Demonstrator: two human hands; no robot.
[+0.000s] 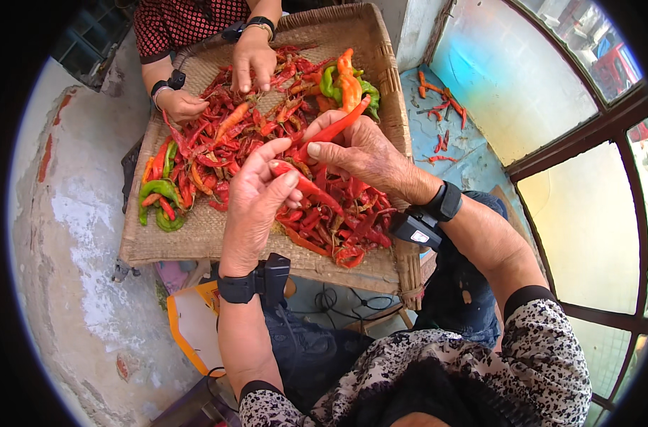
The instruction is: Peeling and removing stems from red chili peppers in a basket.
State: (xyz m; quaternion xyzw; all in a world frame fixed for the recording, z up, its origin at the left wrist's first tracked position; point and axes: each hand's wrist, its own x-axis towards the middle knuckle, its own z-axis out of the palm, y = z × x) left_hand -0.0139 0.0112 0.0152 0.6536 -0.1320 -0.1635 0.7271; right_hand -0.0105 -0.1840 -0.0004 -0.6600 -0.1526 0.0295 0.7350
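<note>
Over a heap of red chili peppers [359, 231], my left hand [256, 192] grips a long red chili pepper [308, 188] between thumb and fingers, its tip pointing right. Just beyond, my right hand [370, 156] pinches another red chili pepper [339, 127] that slants up to the right. The two hands are close together. Both wrists wear black straps with small boxes. The heap lies in a shallow woven tray [178, 245]. Green and orange peppers [349, 82] sit at its far right, and more mixed peppers [164, 188] at its left.
Across the tray, a co-worker's two hands [255, 60] work at the heap's far side. Loose chilies [445, 107] lie on a blue ledge [473, 167] by the windows at right. Black cables [331, 302] and an orange-edged bag [188, 324] are below the tray; a peeling wall [82, 213] stands left.
</note>
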